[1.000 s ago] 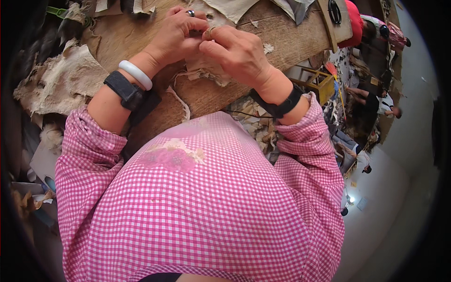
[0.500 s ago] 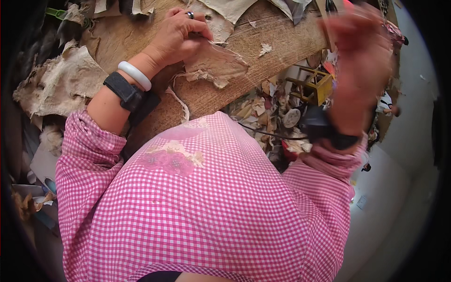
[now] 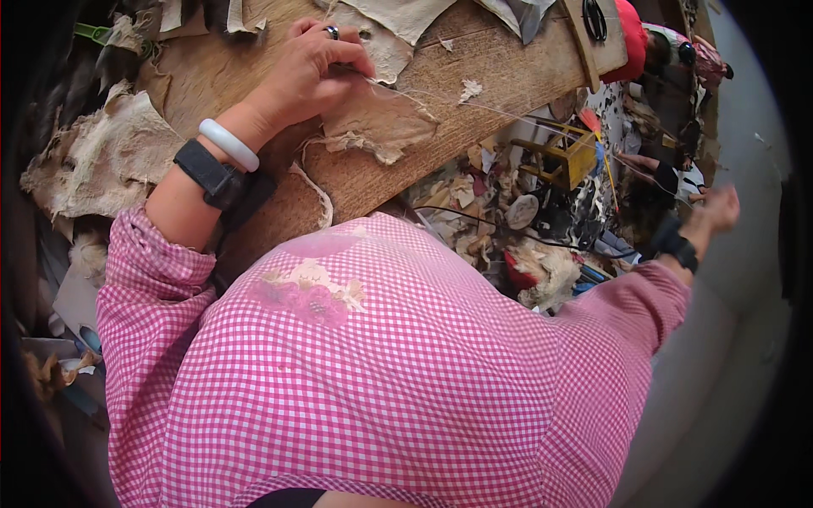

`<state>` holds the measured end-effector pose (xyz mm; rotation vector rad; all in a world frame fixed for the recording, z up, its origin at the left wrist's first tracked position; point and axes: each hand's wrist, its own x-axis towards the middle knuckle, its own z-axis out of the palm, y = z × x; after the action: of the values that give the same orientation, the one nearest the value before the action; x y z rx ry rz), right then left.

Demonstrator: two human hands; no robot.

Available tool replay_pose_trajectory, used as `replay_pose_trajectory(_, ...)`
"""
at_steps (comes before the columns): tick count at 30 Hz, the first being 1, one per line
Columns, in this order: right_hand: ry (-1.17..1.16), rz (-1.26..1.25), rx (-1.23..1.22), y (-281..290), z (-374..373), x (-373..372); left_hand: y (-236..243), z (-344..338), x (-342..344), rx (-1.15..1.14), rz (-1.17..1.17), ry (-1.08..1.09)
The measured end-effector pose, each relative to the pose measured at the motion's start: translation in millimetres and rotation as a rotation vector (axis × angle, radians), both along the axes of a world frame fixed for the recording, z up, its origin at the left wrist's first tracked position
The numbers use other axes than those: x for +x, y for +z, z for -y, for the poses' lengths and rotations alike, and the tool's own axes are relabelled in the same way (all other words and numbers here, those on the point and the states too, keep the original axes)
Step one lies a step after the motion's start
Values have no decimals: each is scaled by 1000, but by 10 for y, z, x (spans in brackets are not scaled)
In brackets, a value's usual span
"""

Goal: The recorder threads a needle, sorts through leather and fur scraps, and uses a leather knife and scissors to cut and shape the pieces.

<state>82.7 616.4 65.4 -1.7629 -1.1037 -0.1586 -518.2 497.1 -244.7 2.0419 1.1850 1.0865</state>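
Note:
My left hand (image 3: 326,68), with a ring on one finger, pinches the upper edge of a pale hide piece (image 3: 381,125) on the wooden board. A thin thread (image 3: 508,114) runs taut from that edge off to the right, toward my right hand (image 3: 720,210). My right arm reaches far out to the right, past the board, and the hand looks closed on the thread's end. Whether a needle is in those fingers is too small to see. Another hide piece (image 3: 381,46) lies just beyond my left hand.
A large rough hide (image 3: 110,161) lies at the left. The wooden board (image 3: 500,63) has black-handled scissors (image 3: 594,19) at its far right end. Below stand a yellow stool (image 3: 572,161) and heaped scraps (image 3: 461,195). Other people (image 3: 690,182) are at the right.
My right hand has swung from above the board's right end outward to the far right, drawing the thread out long. My left hand keeps its hold on the hide piece.

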Motion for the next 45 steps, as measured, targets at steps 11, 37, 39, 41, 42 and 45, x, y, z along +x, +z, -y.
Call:
replay_pose_trajectory(11, 1252, -148, -808, -2449, 857, -3861, 116, 7, 6, -114, -12, -30)
replay_pose_trajectory(37, 1294, 72, -980, -2283, 738, -3831, 167, 27, -20, -121, 37, -73)
replay_pose_trajectory(39, 1294, 52, -1158, -2246, 766, -3804, 168, 32, -23, -99, 47, -62)
replay_pose_trajectory(41, 1321, -88, -1172, -2200, 777, -3785, 168, 28, -31, -103, 50, -71)
replay_pose_trajectory(42, 1329, -219, -1175, -2177, 782, -3783, 168, 25, -33, -106, 54, -83)
replay_pose_trajectory(45, 1458, -484, -1278, -2105, 790, -3809, 171, 24, -43, -128, 35, -86)
